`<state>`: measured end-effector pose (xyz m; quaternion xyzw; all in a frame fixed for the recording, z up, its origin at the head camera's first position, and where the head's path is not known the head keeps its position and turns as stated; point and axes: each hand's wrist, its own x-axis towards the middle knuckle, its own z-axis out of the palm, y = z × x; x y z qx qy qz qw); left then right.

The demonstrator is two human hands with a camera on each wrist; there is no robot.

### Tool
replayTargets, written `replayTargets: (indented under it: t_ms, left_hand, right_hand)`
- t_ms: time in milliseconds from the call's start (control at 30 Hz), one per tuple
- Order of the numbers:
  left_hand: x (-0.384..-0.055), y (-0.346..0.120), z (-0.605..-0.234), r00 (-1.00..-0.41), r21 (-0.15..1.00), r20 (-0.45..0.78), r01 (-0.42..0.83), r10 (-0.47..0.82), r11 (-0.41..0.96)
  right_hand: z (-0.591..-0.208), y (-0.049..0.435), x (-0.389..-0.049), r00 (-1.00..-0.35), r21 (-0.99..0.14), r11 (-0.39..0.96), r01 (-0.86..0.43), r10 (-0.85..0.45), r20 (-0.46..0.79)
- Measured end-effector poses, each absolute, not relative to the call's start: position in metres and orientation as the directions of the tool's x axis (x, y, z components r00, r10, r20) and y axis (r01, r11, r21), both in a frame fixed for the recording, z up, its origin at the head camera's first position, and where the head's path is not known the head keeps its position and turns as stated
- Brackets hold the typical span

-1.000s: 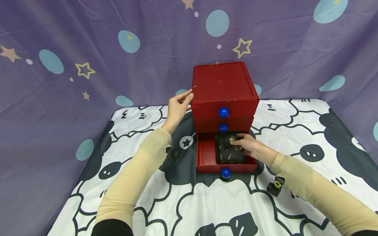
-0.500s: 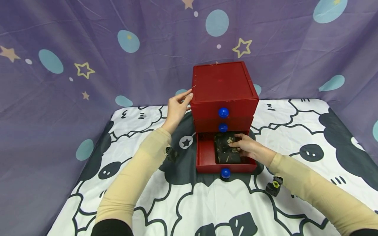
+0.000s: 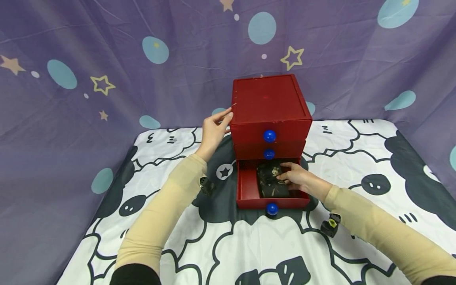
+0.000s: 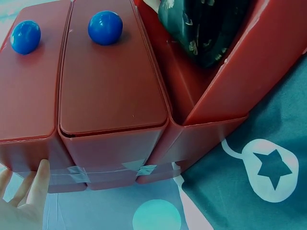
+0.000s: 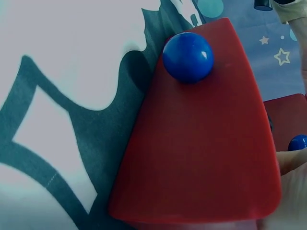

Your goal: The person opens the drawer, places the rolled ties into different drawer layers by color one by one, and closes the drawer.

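Observation:
A red cabinet (image 3: pixel 265 99) has stacked drawers with blue knobs; its bottom drawer (image 3: pixel 247 188) is pulled out. Inside that drawer, toward its right side, lies a dark, soft-looking pouch with a pale floral pattern (image 3: pixel 268 185). My right hand (image 3: pixel 303 179) reaches in from the right and grips the pouch near its right edge, thumb and fingers on it; some fingers are hidden. In the left wrist view, straight fingers of my left hand (image 4: pixel 29 201) rest against the cabinet's side, near the top drawer.
The two upper drawers are closed, with blue knobs (image 3: pixel 269 136) on their fronts. A white and dark cartoon-print cloth (image 3: pixel 228 245) covers the table. Behind it hangs a purple curtain (image 3: pixel 199 59) with stars. The front drawer knob (image 5: pixel 188 57) sticks out toward me.
My right hand and the pouch have shifted slightly left inside the drawer, and the pouch now sits at a small tilt. The left hand and cabinet have stayed in place.

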<state>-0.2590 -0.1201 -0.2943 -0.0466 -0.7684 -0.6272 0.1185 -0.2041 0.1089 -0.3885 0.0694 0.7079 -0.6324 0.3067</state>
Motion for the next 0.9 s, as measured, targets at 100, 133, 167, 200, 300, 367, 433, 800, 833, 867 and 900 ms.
replayTargets:
  t_ms: [100,133,167,200,300,367,433,800,833,867,900]
  left_hand:
    - [-0.259,-0.12,-0.294,-0.969,0.954,0.236,0.217,-0.072,0.206]
    - [-0.259,-0.12,-0.294,-0.969,0.954,0.236,0.217,-0.071,0.207]
    - [-0.259,-0.121,-0.294,-0.969,0.953,0.236,0.217,-0.07,0.21]
    - [-0.259,-0.121,-0.294,-0.969,0.953,0.237,0.217,-0.07,0.212]
    - [-0.258,-0.121,-0.294,-0.969,0.951,0.238,0.217,-0.073,0.219]
    - [-0.258,-0.121,-0.294,-0.968,0.95,0.241,0.22,-0.073,0.223]
    - [-0.258,-0.121,-0.295,-0.967,0.948,0.245,0.223,-0.073,0.225]
    - [-0.259,-0.12,-0.295,-0.964,0.947,0.256,0.234,-0.077,0.222]
    - [-0.259,-0.12,-0.295,-0.963,0.946,0.257,0.234,-0.077,0.224]
    - [-0.259,-0.12,-0.295,-0.963,0.946,0.258,0.235,-0.078,0.225]
    - [-0.259,-0.12,-0.296,-0.963,0.945,0.258,0.235,-0.078,0.226]
  right_hand:
    - [-0.387,0.109,-0.203,-0.814,-0.859,0.251,0.446,-0.285,-0.506]
    - [-0.387,0.109,-0.203,-0.818,-0.859,0.27,0.435,-0.279,-0.503]
    - [-0.386,0.11,-0.202,-0.822,-0.859,0.288,0.424,-0.275,-0.498]
    - [-0.385,0.11,-0.201,-0.826,-0.86,0.305,0.41,-0.276,-0.492]
    - [-0.383,0.111,-0.199,-0.84,-0.862,0.347,0.37,-0.27,-0.47]
    - [-0.382,0.112,-0.197,-0.85,-0.863,0.37,0.343,-0.27,-0.453]
    - [-0.381,0.112,-0.195,-0.859,-0.867,0.393,0.306,-0.279,-0.43]
    - [-0.38,0.115,-0.184,-0.913,-0.858,0.507,0.089,-0.302,-0.273]
    - [-0.38,0.115,-0.183,-0.916,-0.853,0.517,0.071,-0.304,-0.26]
    - [-0.379,0.116,-0.182,-0.92,-0.845,0.533,0.044,-0.308,-0.242]
    - [-0.38,0.116,-0.182,-0.922,-0.838,0.546,0.018,-0.315,-0.225]
